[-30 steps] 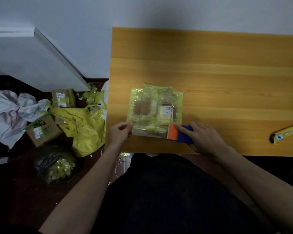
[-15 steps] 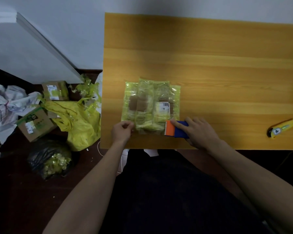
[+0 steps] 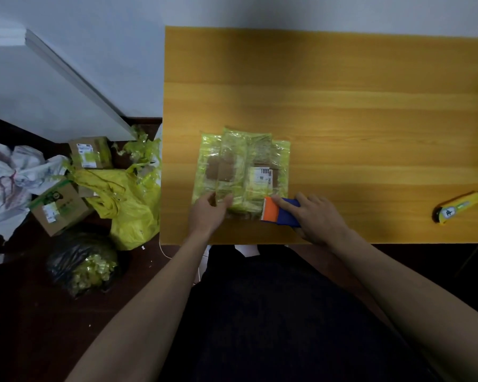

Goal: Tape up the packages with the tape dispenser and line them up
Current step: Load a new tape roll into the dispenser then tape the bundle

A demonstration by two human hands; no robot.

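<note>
Package (image 3: 242, 172) wrapped in many bands of yellow-green tape lies flat near the front-left corner of a wooden worktop (image 3: 342, 106), seen from a head-worn camera looking down. Brown cardboard and a white shipping label show through the wrapping.

The left hand (image 3: 207, 213) now rests on the package's front-left part, its fingers (image 3: 224, 201) loosely curved and pressing down on the taped surface; half a second ago it sat at the package's very corner, fingers pinched together. The right hand (image 3: 315, 219) still grips the tape dispenser (image 3: 280, 213), a blue body with an orange blade end, fingers wrapped over it and the blade end touching the package's front-right corner. That suggests a strip has been run to the front edge and is being held down for cutting or smoothing, though the tape itself is too faint and blurred to be sure. Only this one package is on the worktop, so lining up has not begun.

A yellow utility knife (image 3: 462, 205) lies alone near the worktop's right edge.

On the dark floor (image 3: 25, 312) left of the worktop: two small cardboard boxes (image 3: 58, 209), a yellow plastic bag (image 3: 133, 210), loose scraps of yellow tape, a black bag (image 3: 83, 264) holding yellow scraps, and crumpled white fabric (image 3: 6, 183). A pale wall runs behind the worktop's back edge.
</note>
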